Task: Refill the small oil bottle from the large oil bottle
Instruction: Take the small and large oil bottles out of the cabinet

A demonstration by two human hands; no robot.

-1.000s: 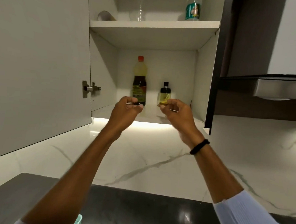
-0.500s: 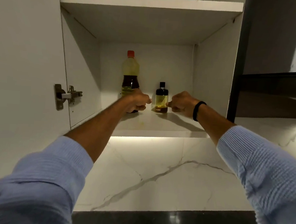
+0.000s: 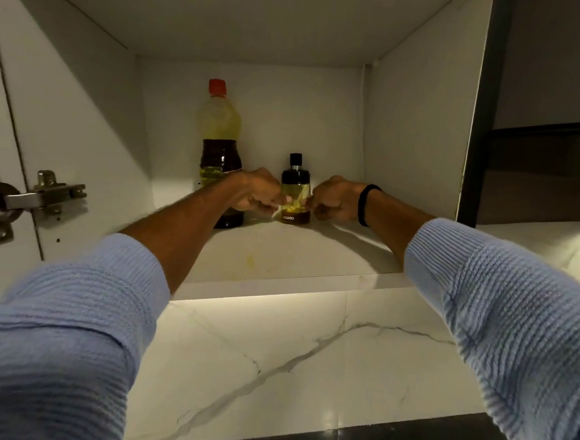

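Standing upright on the cabinet shelf (image 3: 279, 253), the small oil bottle (image 3: 295, 179) sits at 3 o'clock of the large oil bottle (image 3: 221, 129), near it. At its 9 o'clock the left hand (image 3: 256, 193) and at its 3 o'clock the right hand (image 3: 334, 202) press curled fingers against its sides. Whether either grip truly grasps it, I cannot tell. A black band (image 3: 363, 204) circles the right wrist.
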